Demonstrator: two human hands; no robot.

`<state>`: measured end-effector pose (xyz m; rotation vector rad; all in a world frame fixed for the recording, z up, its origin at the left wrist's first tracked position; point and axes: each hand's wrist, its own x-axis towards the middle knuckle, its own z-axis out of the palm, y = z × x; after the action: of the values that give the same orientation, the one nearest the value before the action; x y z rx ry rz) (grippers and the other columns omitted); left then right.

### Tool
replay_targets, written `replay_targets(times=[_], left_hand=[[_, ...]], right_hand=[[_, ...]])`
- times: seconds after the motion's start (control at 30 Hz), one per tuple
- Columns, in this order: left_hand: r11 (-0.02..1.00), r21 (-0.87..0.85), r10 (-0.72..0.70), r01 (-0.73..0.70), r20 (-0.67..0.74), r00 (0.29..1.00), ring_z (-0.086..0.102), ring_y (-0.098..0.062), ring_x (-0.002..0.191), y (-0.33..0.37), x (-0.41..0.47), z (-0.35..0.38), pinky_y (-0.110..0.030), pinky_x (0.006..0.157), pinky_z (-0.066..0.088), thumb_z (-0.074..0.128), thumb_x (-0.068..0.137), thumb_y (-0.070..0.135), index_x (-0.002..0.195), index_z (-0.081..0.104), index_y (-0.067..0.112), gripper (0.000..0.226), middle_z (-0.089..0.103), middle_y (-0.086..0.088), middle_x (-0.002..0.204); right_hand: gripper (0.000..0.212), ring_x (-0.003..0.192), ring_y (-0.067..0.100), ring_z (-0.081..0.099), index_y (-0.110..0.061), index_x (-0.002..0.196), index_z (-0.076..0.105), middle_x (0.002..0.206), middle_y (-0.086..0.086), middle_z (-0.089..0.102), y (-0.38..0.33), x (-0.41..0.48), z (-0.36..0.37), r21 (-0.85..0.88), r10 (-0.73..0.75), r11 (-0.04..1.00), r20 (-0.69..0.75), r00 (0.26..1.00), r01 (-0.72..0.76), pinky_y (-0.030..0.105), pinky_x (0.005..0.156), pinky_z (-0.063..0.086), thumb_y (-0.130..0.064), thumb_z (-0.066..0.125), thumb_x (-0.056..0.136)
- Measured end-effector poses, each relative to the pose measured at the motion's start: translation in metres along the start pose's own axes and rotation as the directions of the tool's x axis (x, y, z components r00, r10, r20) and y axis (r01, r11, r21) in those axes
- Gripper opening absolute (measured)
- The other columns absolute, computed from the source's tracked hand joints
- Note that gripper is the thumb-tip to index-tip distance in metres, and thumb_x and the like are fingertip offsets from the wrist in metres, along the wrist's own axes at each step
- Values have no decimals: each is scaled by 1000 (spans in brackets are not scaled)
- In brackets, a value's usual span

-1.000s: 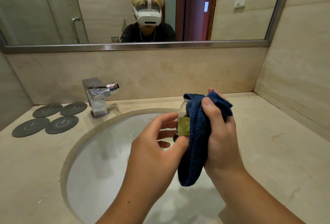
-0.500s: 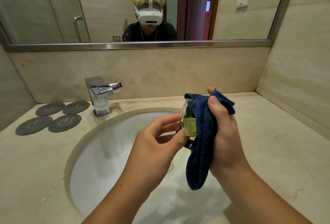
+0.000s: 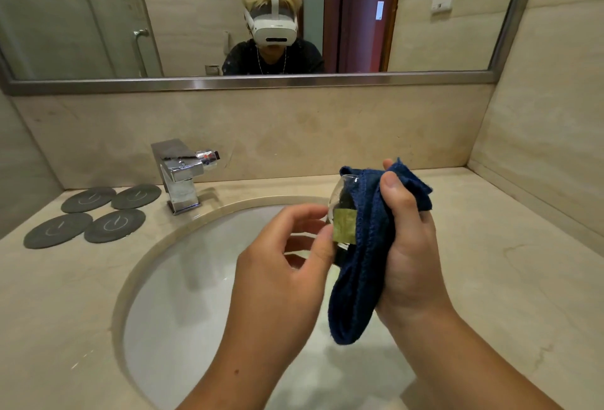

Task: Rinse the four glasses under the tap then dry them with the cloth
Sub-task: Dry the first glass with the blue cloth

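Over the sink [image 3: 170, 295], the right hand [image 3: 408, 246] kept its grip clenched on the blue cloth [image 3: 359, 279], which was wrapped against the glass [image 3: 340, 207]. The glass stood roughly upright just left of that grip. The left hand [image 3: 281, 265] pinched its labelled side. The tap [image 3: 179, 174] stood beyond.

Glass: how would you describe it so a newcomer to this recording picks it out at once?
Over the sink, the left hand pinches the glass while the right hand wraps a blue cloth around it. Unlike the cloth, it is clear and bears a yellow-green label.
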<state>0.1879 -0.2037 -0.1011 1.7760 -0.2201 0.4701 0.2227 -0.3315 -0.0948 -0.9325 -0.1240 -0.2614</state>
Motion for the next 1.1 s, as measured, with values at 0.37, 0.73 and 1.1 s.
replay_targets(times=[0.37,0.73,1.1], left_hand=[[935,-256,-213,246,151,965,78,-11,96,-5,6,-7,-30,81,57,79,73,54,103,75,41,33,79,9,109],[798,-385,-385,463,264,884,70,-19,111,-16,9,-5,-50,105,52,84,82,52,109,77,38,32,78,3,118],[845,-377,-337,381,178,924,75,-16,111,-21,9,-3,-42,96,60,73,77,61,125,69,37,54,79,9,113]], right_hand=[[68,100,35,70,-27,134,63,114,15,73,-1,0,-1,-22,-30,999,71,997,32,59,98,54,-46,80,71],[64,95,32,72,-27,132,65,106,12,77,0,1,-3,-8,15,1000,118,993,-14,62,97,53,-44,80,71],[36,88,34,68,-29,105,76,100,12,72,0,-3,0,18,40,999,114,993,-42,61,85,61,-44,81,72]])
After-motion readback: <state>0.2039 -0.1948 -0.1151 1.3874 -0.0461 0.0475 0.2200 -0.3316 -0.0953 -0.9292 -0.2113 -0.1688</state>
